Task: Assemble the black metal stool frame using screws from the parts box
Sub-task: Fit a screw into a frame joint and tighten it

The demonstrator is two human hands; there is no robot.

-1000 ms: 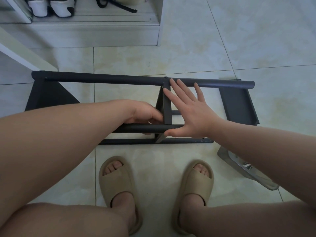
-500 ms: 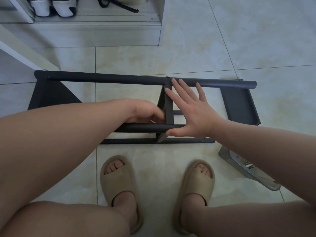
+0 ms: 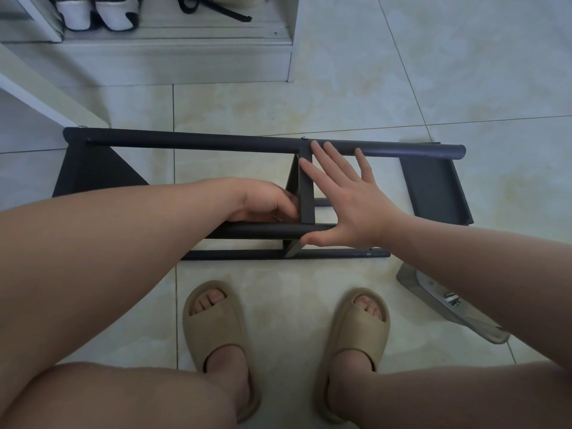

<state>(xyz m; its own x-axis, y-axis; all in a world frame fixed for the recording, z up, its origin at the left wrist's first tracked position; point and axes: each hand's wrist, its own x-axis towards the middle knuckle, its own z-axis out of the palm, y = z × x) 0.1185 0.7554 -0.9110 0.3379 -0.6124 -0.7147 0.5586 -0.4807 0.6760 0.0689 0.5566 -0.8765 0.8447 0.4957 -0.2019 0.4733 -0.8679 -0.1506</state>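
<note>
Frame [image 3: 216, 144] crossbrace [image 3: 307, 193] between left hand [image 3: 266, 203] and flat right hand [image 3: 348, 209].

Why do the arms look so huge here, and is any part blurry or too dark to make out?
Head view: the wide lens swells the forearms and thighs near the edges; light is soft and dim, with little glare; the left hand is smeared and shaded beside the black frame's upright, so its grip is unclear; the right hand looks sharp.
</note>
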